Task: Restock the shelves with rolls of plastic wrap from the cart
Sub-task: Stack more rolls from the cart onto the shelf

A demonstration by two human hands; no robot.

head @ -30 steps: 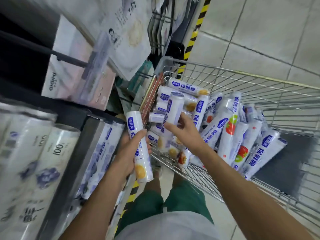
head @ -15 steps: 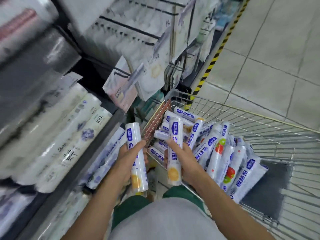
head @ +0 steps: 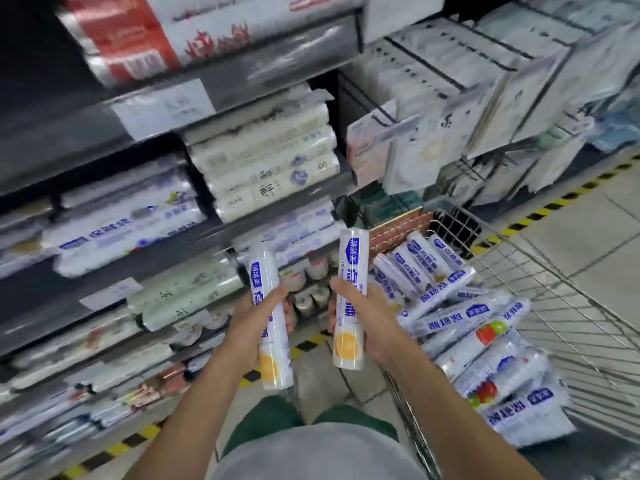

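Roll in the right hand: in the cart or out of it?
Out. The right hand grips the roll upright, outside the cart rim, over the floor.

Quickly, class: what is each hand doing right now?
Left hand: grips one roll of plastic wrap.
Right hand: grips a second roll.

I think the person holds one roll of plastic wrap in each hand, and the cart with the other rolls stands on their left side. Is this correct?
Not quite. The head view shows the cart on the person's right side; the shelves are on the left. The rest holds: the left hand grips one roll and the right hand grips a second roll.
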